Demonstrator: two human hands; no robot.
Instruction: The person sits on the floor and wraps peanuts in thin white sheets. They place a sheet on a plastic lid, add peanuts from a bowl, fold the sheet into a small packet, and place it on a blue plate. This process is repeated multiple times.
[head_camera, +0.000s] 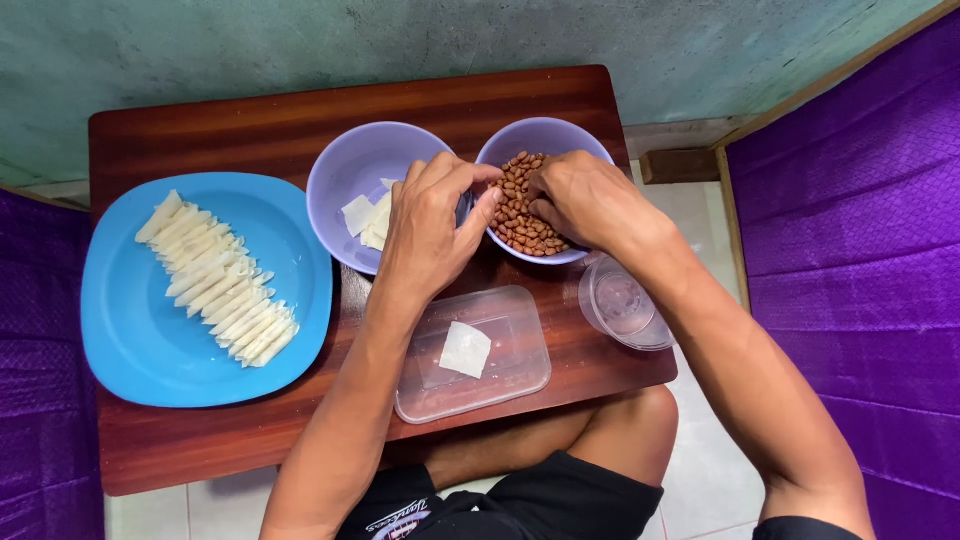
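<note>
Head view looked straight down on a small dark wooden table (250, 125) set against a greenish wall, with purple cloth at both sides. Both hands met over the right-hand lilac bowl (590, 140), which held a heap of brown peanuts (518, 215). The left hand (430, 225) hovered at the bowl's near-left rim, its fingers curled and drawn together, thumb tip and forefinger pinched close at the edge of the nuts — whether a nut sat between them could not be told. The right hand (585, 195) lay across the bowl from the right, fingers bent down into the peanuts and bunched together, their tips hidden among the nuts.

Just beside that bowl, to its left and touching or nearly so, stood a second lilac bowl (350, 165) holding a few pale flat wrappers (365, 215). Farther left sat a blue plate (135, 340) bearing a slanting row of white rolled pieces (215, 280), packed side by side. Nearer the person, below the hands, lay a clear rectangular plastic lid (500, 375) with one pale square wrapper (466, 349) on it, and to its right a clear round container (622, 303) stood at the table's edge, partly under the right forearm — the person's bare knee showed beneath the table's near edge
</note>
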